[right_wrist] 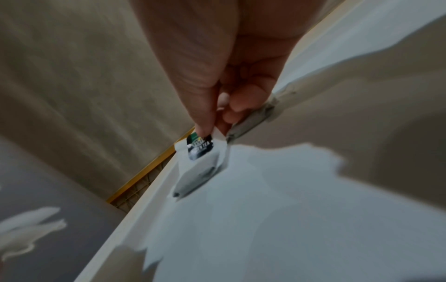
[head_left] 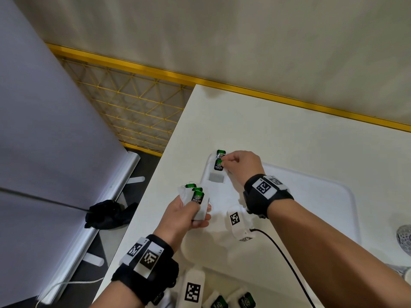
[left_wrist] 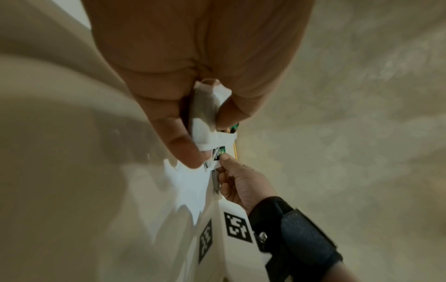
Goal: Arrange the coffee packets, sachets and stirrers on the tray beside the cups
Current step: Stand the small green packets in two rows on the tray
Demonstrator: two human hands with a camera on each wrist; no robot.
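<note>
Nearest the head camera, at the bottom edge, more green-labelled sachets (head_left: 246,300) lie on the white table (head_left: 278,134) beside a white block with a black-and-white marker (head_left: 193,287).

Just beyond them the left hand (head_left: 182,215) grips a fan of sachets (head_left: 196,196), thumb on top and fingers curled beneath. Their green tags point away from the person and their long axes run near to far. From the left wrist view the same bundle (left_wrist: 205,118) sits pinched between thumb and fingers.

Farther on lies the white tray (head_left: 347,196), which runs off to the right. In its far-left corner a sachet (head_left: 220,154) lies flat, green end pointing far, long axis near to far. The right hand (head_left: 241,166) pinches the tag (head_left: 218,164) of a second sachet just nearer, between thumb and forefinger, with the other fingers curled in. Its grey pouch (head_left: 216,177) lies on the tray floor on the near side of the tag, so this one also runs near to far.

At the right edge part of a patterned cup (head_left: 404,238) shows. A black cable (head_left: 287,258) crosses the table beneath the right forearm.
</note>
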